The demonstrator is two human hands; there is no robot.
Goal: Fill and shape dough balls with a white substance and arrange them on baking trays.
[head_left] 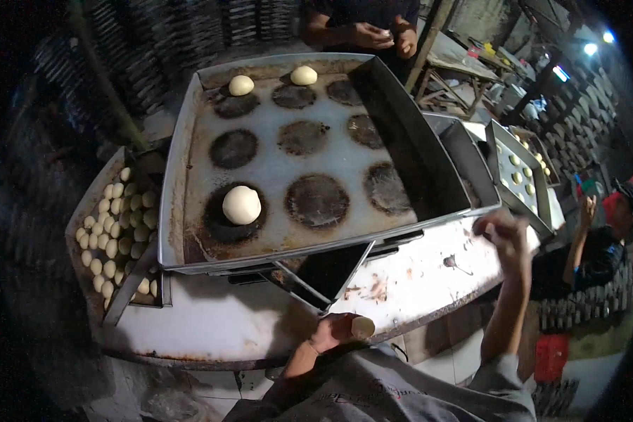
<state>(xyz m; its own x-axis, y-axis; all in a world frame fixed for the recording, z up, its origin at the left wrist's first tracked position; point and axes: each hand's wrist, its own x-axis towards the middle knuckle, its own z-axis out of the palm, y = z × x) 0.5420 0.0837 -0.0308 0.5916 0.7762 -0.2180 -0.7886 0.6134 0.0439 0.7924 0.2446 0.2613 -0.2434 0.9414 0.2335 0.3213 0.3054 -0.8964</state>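
A large metal tray (323,251) with dark round stains rests raised in front of me. Three dough balls lie in it: one at the near left (242,205), one at the far left (241,86) and one at the far middle (304,76). Close to my body, below the tray's front edge, my left hand (333,333) is closed around a shaded dough ball (362,328). My right hand (503,235) is raised by the tray's near right corner; its fingers are dark and blurred, so their grip is unclear.
A crate (84,278) full of small dough balls stands at the left. At the right, another tray (541,226) holds several. Across from me a person's hands (383,36) work together; another person (591,250) is at the far right. The white table (211,313) has a curved front edge.
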